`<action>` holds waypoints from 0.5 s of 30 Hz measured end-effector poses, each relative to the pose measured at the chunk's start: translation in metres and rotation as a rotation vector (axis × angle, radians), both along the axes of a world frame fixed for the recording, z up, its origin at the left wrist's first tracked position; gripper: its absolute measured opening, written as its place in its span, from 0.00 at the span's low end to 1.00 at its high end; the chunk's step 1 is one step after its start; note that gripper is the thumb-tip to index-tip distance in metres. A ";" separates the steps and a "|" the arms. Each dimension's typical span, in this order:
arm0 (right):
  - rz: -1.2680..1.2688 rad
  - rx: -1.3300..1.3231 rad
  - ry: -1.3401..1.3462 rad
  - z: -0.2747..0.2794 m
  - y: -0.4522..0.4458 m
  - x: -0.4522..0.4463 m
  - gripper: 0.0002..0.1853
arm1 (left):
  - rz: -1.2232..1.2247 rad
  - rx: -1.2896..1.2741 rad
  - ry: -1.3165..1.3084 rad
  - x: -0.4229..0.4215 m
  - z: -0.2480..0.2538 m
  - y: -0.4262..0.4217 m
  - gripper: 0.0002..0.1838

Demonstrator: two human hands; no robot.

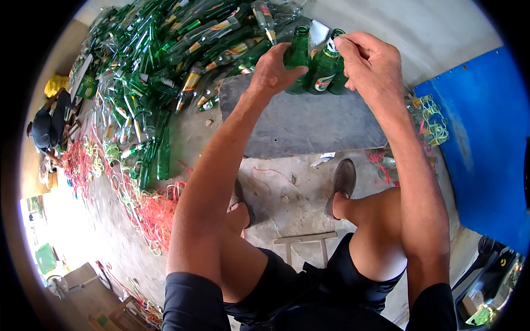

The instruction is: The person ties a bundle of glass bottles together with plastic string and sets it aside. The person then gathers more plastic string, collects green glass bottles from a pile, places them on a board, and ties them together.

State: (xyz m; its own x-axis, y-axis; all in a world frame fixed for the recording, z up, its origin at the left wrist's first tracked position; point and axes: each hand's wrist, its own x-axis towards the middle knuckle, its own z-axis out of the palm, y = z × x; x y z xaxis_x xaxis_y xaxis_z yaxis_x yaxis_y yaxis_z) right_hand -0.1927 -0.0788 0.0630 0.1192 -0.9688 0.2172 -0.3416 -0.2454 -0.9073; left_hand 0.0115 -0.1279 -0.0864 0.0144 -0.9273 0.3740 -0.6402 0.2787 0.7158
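At 12 o'clock, your left hand [272,70] wraps thumb and fingers around a green glass bottle [300,49], which stands upright by the far edge of a dark board [314,124]. Toward 1 o'clock, your right hand [372,63] has its curled fingertips at the neck of a labelled green bottle [322,69], just beside the first; you cannot tell here whether they close on it. Another green bottle [338,83] shows partly behind that hand. A bottle heap [160,71] spreads from 10 to 12 o'clock, red twine [159,215] lies at 8, and a blue panel [477,132] stands at 3.
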 end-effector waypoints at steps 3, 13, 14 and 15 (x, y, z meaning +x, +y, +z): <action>0.004 0.012 0.023 0.000 -0.001 0.000 0.12 | -0.004 -0.008 -0.008 0.000 -0.002 0.001 0.41; 0.018 0.032 0.113 -0.006 -0.005 0.003 0.15 | 0.020 -0.011 0.010 0.007 -0.022 0.001 0.48; 0.024 0.035 0.108 -0.006 -0.005 0.004 0.15 | 0.031 0.018 -0.015 0.009 -0.014 0.005 0.49; 0.026 0.039 0.107 -0.006 -0.004 0.005 0.15 | 0.039 0.048 -0.034 0.010 -0.010 0.009 0.49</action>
State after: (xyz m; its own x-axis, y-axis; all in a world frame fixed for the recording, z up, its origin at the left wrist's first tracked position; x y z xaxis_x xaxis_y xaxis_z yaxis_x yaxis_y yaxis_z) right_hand -0.1877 -0.0833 0.0569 0.1652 -0.9725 0.1639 -0.4311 -0.2207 -0.8749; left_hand 0.0218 -0.1185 -0.0960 0.0388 -0.9433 0.3298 -0.6741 0.2189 0.7055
